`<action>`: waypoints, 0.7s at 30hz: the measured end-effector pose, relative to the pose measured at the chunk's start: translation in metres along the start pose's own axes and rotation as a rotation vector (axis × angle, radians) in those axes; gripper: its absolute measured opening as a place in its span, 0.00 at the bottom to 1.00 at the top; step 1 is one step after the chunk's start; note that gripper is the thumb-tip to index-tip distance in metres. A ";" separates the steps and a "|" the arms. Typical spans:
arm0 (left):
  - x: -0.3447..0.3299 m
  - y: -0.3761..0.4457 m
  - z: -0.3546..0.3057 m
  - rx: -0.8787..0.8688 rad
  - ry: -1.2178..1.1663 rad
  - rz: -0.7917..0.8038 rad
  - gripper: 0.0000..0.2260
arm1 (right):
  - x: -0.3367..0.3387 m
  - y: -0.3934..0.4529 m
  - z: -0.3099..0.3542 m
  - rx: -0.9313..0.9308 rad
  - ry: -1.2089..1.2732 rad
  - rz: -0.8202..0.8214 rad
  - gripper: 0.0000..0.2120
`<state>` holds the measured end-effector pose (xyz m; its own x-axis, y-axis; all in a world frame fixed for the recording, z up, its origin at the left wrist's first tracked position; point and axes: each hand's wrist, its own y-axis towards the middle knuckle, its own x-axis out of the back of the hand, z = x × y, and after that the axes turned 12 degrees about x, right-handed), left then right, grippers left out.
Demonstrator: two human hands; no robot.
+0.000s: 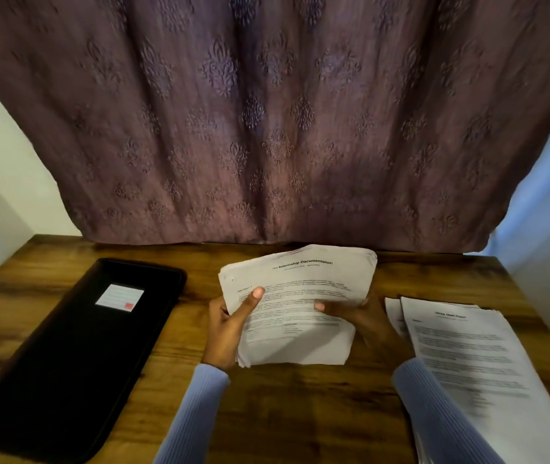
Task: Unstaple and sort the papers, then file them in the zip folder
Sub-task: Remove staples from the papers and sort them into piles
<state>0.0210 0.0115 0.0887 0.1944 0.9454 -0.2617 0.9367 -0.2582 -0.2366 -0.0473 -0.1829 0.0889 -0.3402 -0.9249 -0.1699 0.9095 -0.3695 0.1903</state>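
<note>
Both hands are on the bundle of papers (300, 306), and it is lifted off the table (283, 413), its top edge tipped away toward the curtain (267, 128). The left hand (230, 329) grips the bundle's left edge, thumb laid across the printed front, fingers curled behind. The right hand (360, 316) clamps the right edge the same way, thumb on the front, the rest hidden behind the sheets. The front page reads "Internship Documentation" near its top. The sheets fan a little along the top and left edges, so the bundle looks loose there; whether a staple holds it is too small to tell.

Just right of the bundle, a second pile of papers (468, 363) lies flat on the table, running down to the near right corner, and the right sleeve (434, 413) crosses over its near edge. Well left of the bundle, the black zip folder (76, 356) lies flat with a white label (119, 297) on its cover, its far corner near the bundle. Bare wood shows below the bundle, between the two sleeves, and in the strip between the bundle and the folder. Behind the bundle, the curtain hangs down to the table's back edge.
</note>
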 end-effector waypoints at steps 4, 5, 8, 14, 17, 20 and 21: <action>0.000 0.004 -0.001 -0.047 0.022 -0.028 0.11 | 0.001 0.004 0.000 0.030 0.014 -0.042 0.21; 0.001 0.005 0.000 -0.052 0.046 -0.024 0.11 | 0.003 0.004 -0.001 0.033 0.021 -0.043 0.21; 0.004 0.004 0.009 -0.001 0.035 -0.020 0.12 | 0.003 0.001 -0.011 0.005 -0.030 -0.024 0.22; 0.003 0.005 0.009 -0.030 0.009 -0.028 0.07 | 0.002 0.001 -0.020 -0.010 -0.041 -0.047 0.21; 0.007 0.004 0.015 0.001 0.028 -0.005 0.11 | 0.002 -0.003 -0.028 -0.032 -0.048 -0.050 0.22; 0.009 0.004 0.017 -0.001 0.037 0.005 0.14 | 0.003 -0.007 -0.033 -0.038 -0.036 -0.037 0.25; 0.010 0.005 0.017 -0.010 0.042 0.003 0.13 | 0.003 -0.007 -0.033 -0.031 -0.031 -0.033 0.25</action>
<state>0.0229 0.0162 0.0693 0.2094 0.9520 -0.2233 0.9389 -0.2596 -0.2261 -0.0465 -0.1805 0.0554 -0.3767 -0.9148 -0.1459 0.9045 -0.3972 0.1554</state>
